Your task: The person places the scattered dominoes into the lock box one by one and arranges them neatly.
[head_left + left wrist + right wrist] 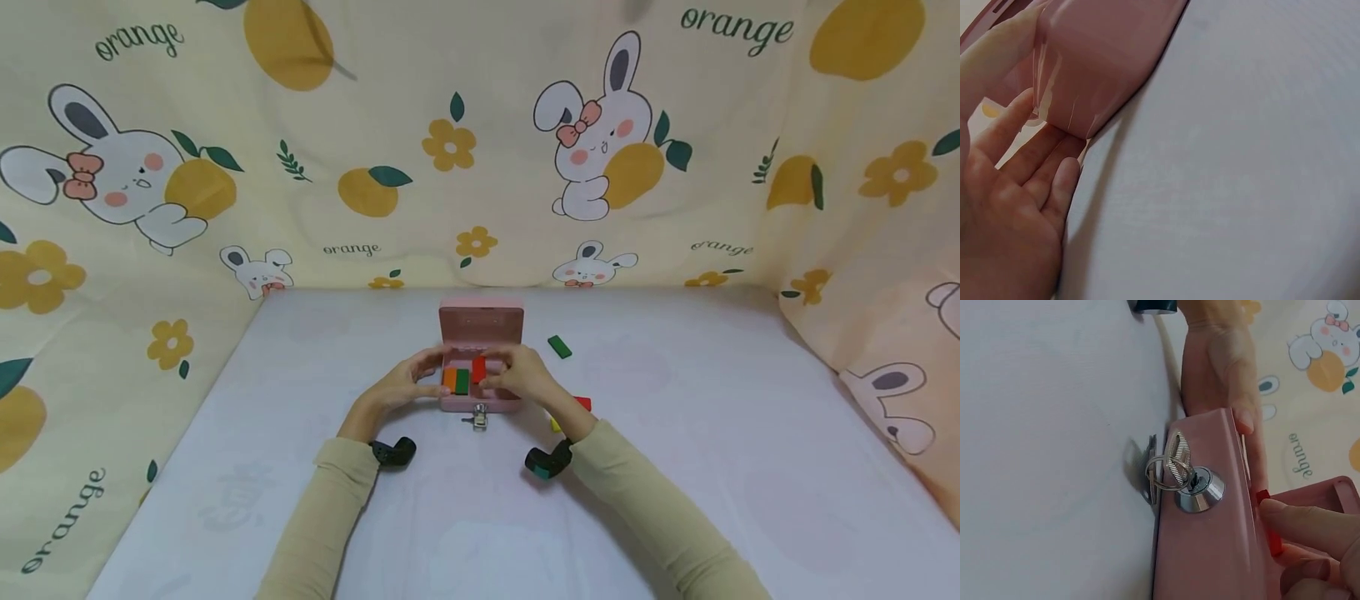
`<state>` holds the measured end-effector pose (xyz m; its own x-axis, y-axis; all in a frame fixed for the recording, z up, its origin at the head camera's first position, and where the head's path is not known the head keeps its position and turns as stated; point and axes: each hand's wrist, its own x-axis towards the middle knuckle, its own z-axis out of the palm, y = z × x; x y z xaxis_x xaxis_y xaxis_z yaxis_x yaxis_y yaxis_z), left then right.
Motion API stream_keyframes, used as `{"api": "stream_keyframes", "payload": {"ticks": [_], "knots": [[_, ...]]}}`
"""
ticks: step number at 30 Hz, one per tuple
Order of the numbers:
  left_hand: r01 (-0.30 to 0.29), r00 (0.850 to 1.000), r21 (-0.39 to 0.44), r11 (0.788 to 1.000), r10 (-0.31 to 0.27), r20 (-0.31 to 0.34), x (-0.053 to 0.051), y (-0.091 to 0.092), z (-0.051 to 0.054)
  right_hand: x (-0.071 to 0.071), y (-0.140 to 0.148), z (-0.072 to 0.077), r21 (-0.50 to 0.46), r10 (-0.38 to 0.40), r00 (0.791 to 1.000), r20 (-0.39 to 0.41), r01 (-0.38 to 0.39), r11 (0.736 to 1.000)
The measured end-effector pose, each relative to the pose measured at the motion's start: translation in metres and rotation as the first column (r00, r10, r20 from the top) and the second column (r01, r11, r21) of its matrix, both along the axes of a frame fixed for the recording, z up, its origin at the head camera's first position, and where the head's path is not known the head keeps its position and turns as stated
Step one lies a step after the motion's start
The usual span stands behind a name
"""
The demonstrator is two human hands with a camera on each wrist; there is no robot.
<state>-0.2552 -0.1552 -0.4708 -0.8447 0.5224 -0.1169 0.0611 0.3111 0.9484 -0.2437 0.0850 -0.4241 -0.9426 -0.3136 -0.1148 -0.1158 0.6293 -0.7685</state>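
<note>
A small pink metal cash box (481,327) stands on the table with its lid raised. My left hand (397,385) holds the box's left side, the thumb by the front rim and the fingers along the side wall. Inside, an orange block (450,379) and a green block (462,382) sit side by side at the left. With thumb and fingers my right hand (528,375) pinches a red block (478,369) upright within the box opening; whether it touches the floor of the box is hidden. Keys (1179,456) on a ring hang from the front lock (1200,492).
To the right of the box lie a green block (559,347), a red block (582,403) and a yellow block (556,425), the last two partly behind my right forearm. A printed cloth wall (510,192) rises behind the white table (450,517).
</note>
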Motion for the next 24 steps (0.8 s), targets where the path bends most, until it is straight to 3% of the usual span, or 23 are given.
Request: {"api": "stream_keyframes", "payload": {"ticks": [7,15,24], "knots": [[0.002,1.0,-0.008,1.0,-0.002,0.001,0.0,-0.001,-0.001,-0.004,-0.007,-0.001,0.026,0.05,0.999,0.0,-0.05,0.998],[0.022,0.999,0.014,1.0,-0.022,-0.03,-0.002,-0.001,-0.002,-0.006,-0.012,-0.004,0.102,0.046,0.999,-0.023,-0.043,0.994],[0.011,1.0,0.015,1.0,-0.011,-0.007,-0.001,-0.001,-0.001,-0.007,-0.016,-0.007,0.187,0.022,0.999,-0.036,-0.015,0.982]]}}
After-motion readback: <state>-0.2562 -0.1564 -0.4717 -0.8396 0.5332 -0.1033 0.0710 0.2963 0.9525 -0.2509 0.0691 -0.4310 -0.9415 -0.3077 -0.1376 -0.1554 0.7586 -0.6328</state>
